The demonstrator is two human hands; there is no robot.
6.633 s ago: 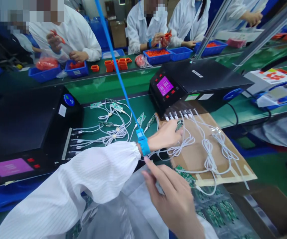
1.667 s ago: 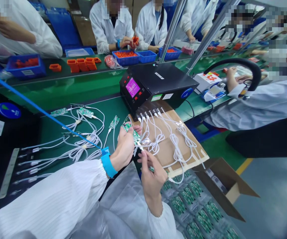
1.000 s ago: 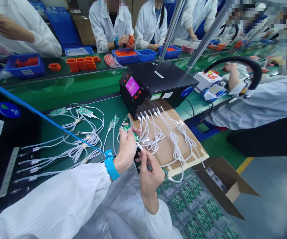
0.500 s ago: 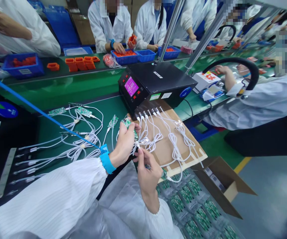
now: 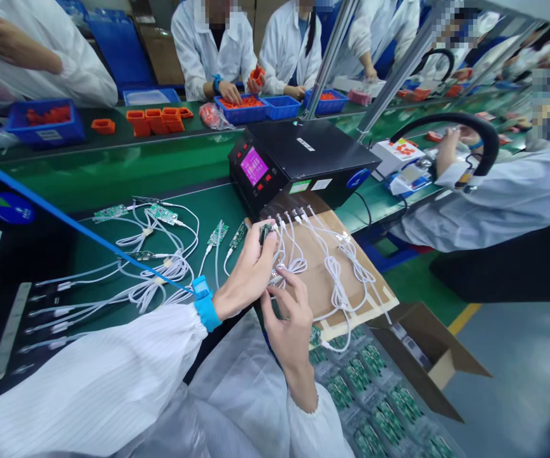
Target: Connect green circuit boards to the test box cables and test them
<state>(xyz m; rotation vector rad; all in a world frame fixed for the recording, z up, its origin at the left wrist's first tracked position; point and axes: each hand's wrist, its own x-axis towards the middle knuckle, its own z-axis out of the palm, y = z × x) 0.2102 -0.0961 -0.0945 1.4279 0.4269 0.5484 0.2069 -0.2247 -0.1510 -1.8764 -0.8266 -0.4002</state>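
head view: left hand (image 5: 249, 277) pinches a small circuit board (image 5: 264, 233) at its fingertips. the board stands edge-on, long axis running away from the wrist toward the black tester (image 5: 313, 159), just short of its plug row. right hand (image 5: 290, 315), nearer the body, is loosely open, fingertips on a white cable (image 5: 294, 262) over the cardboard sheet (image 5: 320, 296). half a second earlier the board sat farther back, face up, the right hand pinching at its near end.
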